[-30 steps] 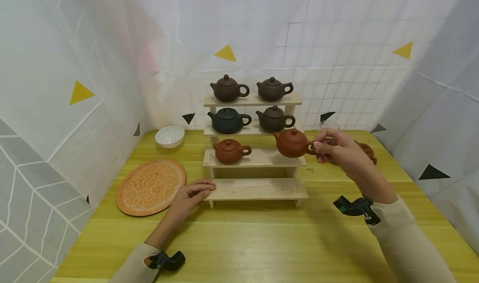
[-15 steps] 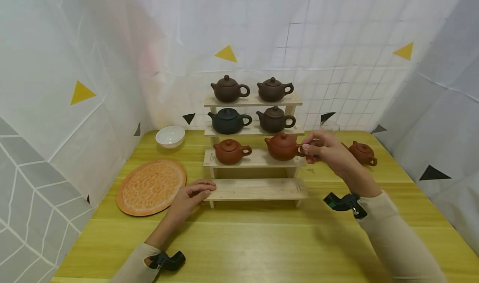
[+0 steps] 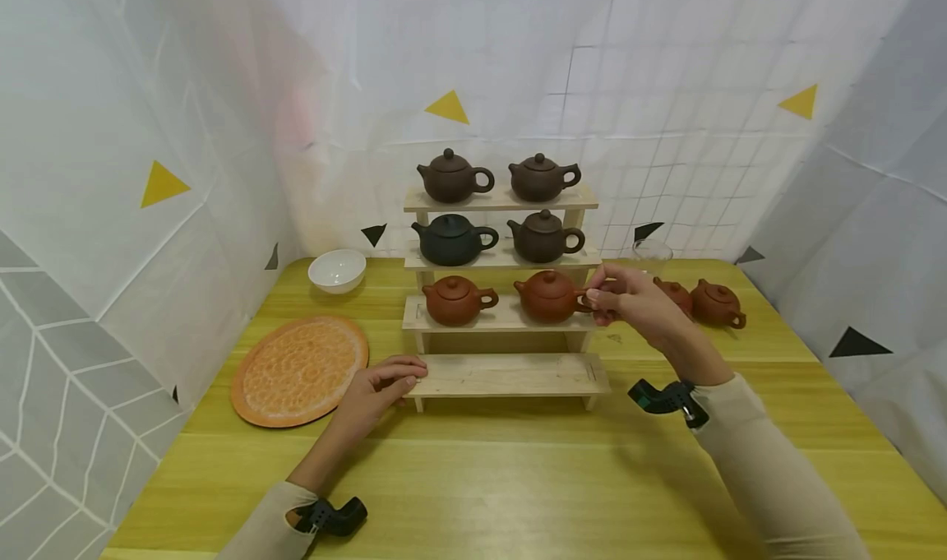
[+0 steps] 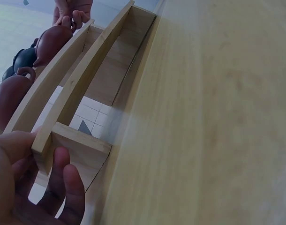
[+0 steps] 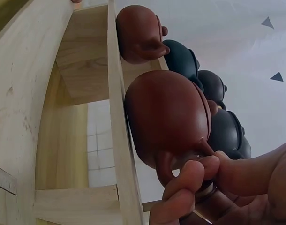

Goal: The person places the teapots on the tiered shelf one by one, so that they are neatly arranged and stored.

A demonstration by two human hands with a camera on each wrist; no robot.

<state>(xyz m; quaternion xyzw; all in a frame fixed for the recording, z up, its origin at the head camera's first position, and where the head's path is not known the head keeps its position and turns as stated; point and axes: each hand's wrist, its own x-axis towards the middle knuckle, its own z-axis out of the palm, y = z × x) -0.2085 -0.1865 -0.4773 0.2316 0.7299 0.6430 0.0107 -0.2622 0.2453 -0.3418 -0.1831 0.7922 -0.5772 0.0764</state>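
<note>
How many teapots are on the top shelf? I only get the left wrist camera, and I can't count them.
Observer: Two dark brown teapots sit on the top shelf.
Child: Are any teapots on the table?
Observer: Yes, two reddish teapots are on the table, to the right of the right hand.
Child: What's on the table on the left side?
Observer: A round orange mat lies left of the wooden stand.
</note>
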